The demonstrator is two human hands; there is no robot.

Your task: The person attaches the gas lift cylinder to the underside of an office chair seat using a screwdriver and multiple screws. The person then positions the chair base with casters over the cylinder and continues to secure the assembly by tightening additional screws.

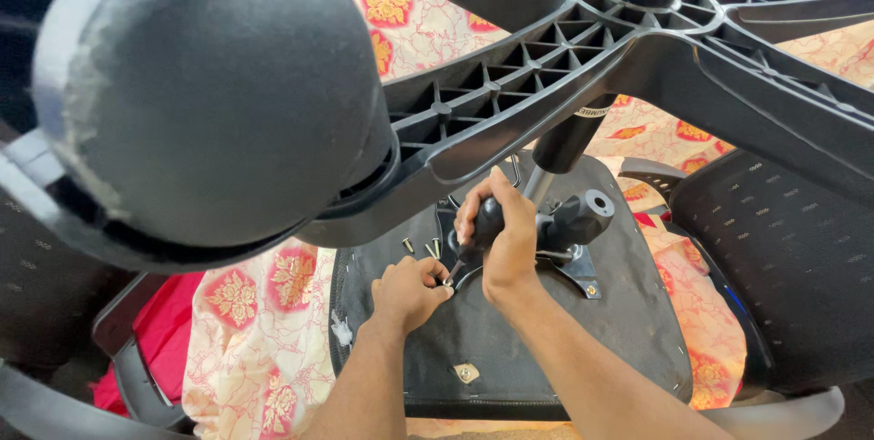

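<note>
black plastic fills the top of the view: a star-shaped chair base [583, 49] with ribbed legs, one leg ending in a big round caster wheel [209, 94] very close to the camera. a dark column [564, 144] runs from the hub of the base down to the upturned chair seat [546, 331], which lies on a cream cloth with red and yellow flowers [264, 349]. a metal plate with a black lever knob [583, 217] sits on the seat's underside where the column meets it. the right hand [505, 240] is closed around the black handle of a screwdriver [478, 235], its tip pointing down at the plate's edge. the left hand [410, 290] rests just beside that tip, fingers pinched together at the screw there. a few loose screws [423, 246] lie on the seat near the left hand.
</note>
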